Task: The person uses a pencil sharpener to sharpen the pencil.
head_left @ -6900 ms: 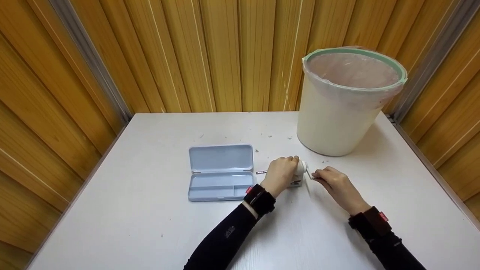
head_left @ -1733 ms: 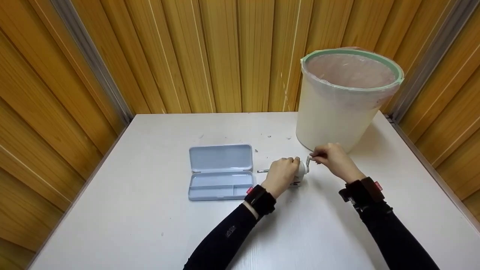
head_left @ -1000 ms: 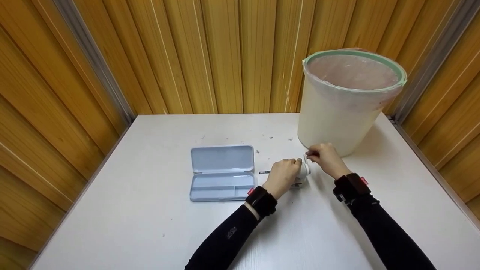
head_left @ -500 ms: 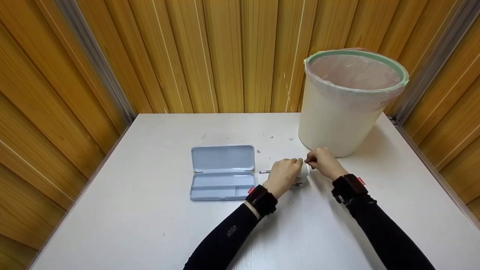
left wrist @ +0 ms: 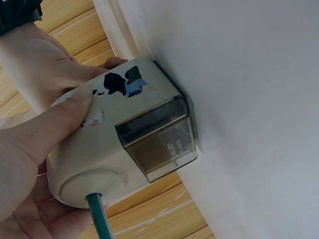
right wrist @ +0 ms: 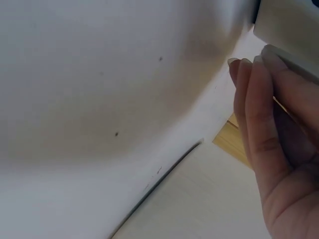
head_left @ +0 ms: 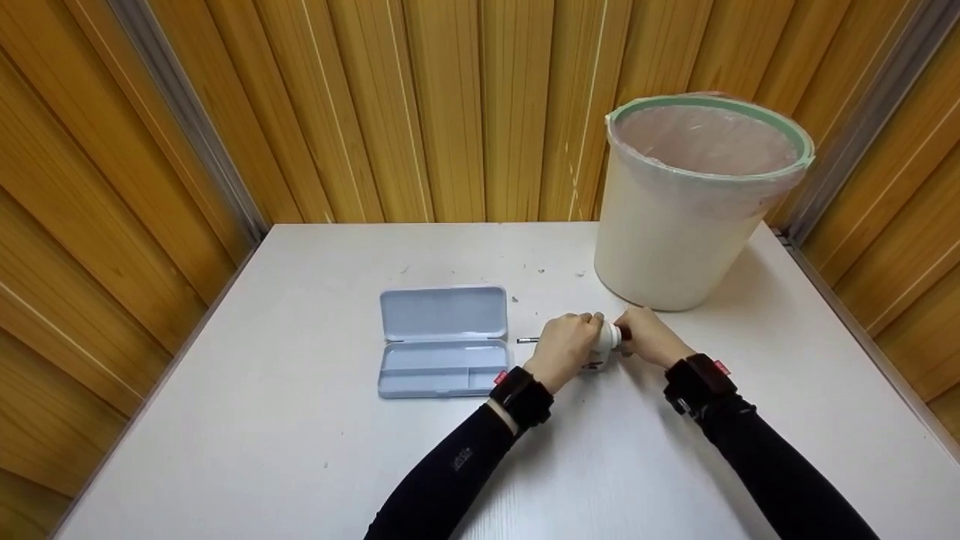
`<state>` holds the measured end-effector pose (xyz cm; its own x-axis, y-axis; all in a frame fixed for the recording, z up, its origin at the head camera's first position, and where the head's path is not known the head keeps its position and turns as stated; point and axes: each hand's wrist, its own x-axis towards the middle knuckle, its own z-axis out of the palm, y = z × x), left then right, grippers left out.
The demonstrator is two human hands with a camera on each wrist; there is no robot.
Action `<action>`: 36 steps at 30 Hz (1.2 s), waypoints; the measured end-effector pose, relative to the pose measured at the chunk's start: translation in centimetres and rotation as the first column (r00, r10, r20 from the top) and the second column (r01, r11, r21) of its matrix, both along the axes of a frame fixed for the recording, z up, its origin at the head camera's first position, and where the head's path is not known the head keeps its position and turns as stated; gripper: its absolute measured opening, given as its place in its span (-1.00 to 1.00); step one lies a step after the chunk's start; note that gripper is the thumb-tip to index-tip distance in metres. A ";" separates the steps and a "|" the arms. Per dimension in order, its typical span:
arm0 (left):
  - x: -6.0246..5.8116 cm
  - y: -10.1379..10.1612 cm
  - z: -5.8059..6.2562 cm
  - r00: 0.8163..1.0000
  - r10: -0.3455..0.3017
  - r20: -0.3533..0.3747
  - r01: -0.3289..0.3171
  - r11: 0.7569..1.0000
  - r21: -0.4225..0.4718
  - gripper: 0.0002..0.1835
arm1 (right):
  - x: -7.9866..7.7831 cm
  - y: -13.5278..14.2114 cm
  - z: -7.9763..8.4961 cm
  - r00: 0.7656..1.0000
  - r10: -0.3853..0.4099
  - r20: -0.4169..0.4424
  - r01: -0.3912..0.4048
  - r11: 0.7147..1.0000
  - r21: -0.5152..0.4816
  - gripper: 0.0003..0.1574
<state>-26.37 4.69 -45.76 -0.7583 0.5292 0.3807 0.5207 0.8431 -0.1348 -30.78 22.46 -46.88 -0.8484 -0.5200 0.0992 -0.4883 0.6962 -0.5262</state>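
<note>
My left hand [head_left: 566, 346] grips a white crank pencil sharpener [left wrist: 107, 142] and steadies it on the table. In the left wrist view the thumb lies across its sticker-decorated side, beside a clear shavings drawer [left wrist: 159, 144]. A green pencil [left wrist: 99, 216] sticks out of the round front hole; its end also shows left of the hand in the head view. On the sharpener's other side, my right hand [head_left: 649, 335] pinches the crank handle, which its fingers mostly hide. The right wrist view shows the fingertips [right wrist: 251, 67] close together beside the sharpener's body [right wrist: 291, 25].
An open light-blue pencil case [head_left: 442, 319] lies left of the sharpener, its compartments bare. A large cream bin [head_left: 667, 247] with a green rim and plastic liner stands at the back right. Small shavings [head_left: 541, 271] dot the white table [head_left: 262, 360]. Wood-patterned walls enclose the back and sides.
The right hand has moved round with the crank, from low at the right, to up high, and now down close against the sharpener. The left hand, sharpener, pencil and case have stayed in place.
</note>
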 end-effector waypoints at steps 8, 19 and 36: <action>0.3 0.2 -0.1 1.000 0.000 0.031 -0.001 1.000 0.008 -0.49 | 1.6 0.7 -0.3 0.999 -0.002 -0.034 0.001 1.000 -0.010 -0.86; 0.3 0.2 -0.2 1.000 0.015 0.013 -0.015 1.000 0.003 -0.50 | 3.3 0.8 0.3 0.994 0.067 -0.082 -0.068 0.998 -0.008 -0.82; 0.1 0.1 0.1 0.999 0.034 0.014 -0.034 0.999 -0.012 -0.51 | 5.3 1.1 2.6 0.997 0.044 -0.058 -0.048 0.997 -0.057 -0.86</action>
